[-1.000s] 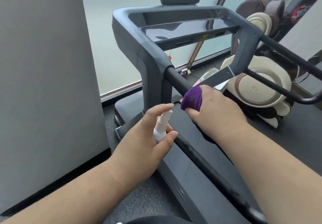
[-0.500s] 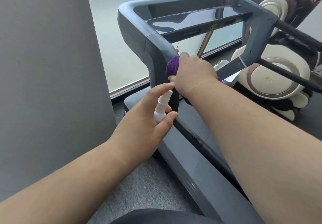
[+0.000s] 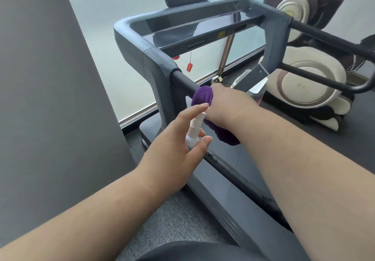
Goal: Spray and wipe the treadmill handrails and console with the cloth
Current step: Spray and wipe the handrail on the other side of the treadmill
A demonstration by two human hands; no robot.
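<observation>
— Where's the cloth, and how does it handle?

— I've got the purple cloth (image 3: pixel 203 96) wrapped over the near handrail (image 3: pixel 183 82), just below where it joins the grey upright. My right hand (image 3: pixel 227 103) is clamped round it, fingers curled over the bar. It looks soft and limp, with a tail hanging under my wrist, so I'd judge it best bunched in the palm, not pinched by a corner.

— And the bottle?

— The small white spray bottle (image 3: pixel 194 130) is gripped in my left hand (image 3: pixel 178 149), forefinger stretched over the nozzle. Probably light and rather slick; I'd hold it by the body.

— What can't you see?

— My right fingertips, and the rail under the cloth. My forearm covers the handrail nearer me. The console (image 3: pixel 194 27) glares, so any smears are hard to make out.
</observation>
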